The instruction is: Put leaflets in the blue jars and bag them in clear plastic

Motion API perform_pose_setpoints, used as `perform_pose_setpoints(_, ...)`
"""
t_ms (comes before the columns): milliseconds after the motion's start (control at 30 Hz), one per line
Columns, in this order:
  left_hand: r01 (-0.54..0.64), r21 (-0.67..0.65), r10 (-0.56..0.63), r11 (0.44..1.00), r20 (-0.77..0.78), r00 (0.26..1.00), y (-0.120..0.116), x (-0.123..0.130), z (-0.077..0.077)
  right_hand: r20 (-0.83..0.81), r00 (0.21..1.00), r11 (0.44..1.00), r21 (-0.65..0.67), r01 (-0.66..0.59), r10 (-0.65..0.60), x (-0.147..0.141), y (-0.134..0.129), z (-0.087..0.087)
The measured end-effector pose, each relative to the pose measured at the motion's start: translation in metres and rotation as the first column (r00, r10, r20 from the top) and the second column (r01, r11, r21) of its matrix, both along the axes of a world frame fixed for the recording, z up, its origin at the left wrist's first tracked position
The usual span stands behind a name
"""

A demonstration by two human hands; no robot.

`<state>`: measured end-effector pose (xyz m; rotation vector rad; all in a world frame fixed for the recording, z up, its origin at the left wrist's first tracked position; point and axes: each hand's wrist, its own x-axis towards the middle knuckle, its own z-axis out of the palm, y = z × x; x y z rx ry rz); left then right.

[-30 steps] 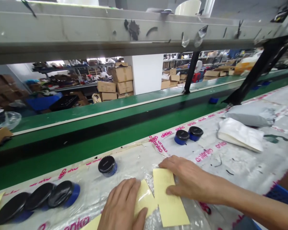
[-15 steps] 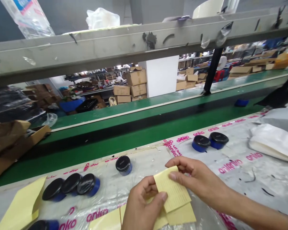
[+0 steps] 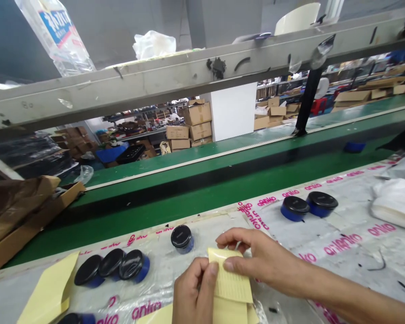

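A small folded yellow paper sheet with printed lines is pinched between both my hands. My left hand grips its left edge, thumb on top. Across its upper right part lies the thumb of my right hand, with the other fingers curled behind. More yellow paper shows beneath the sheet. Beyond my left hand stands a round blue jar with a black lid. Several similar jars sit in a row to the left, beside a larger folded yellow paper.
Two more black-lidded jars stand at the right, near a white stack. A green conveyor belt runs behind the plastic-covered table. Above it crosses a grey beam with a clear bottle on top. An open cardboard box is at far left.
The view has shifted slightly. My hands and the folded paper have moved a little left, and my left thumb has moved up along the paper's edge.
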<state>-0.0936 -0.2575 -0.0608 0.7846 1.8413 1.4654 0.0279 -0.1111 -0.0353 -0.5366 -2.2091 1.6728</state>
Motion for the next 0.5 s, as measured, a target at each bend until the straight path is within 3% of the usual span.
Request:
perform_pose_setpoints(300,-0.105,0.159,0.061,0.982,0.262,0.963,0.011,-0.001,-0.004,-0.061,0.997,0.992,0.112,0.054,-0.047,-0.010,-0.003,-0.002)
perform_pose_setpoints(500,-0.050,0.012,0.047,0.999,0.165,0.985,0.007,-0.006,-0.003,-0.046,0.999,0.993,0.118,0.025,-0.019,-0.008,-0.003,-0.001)
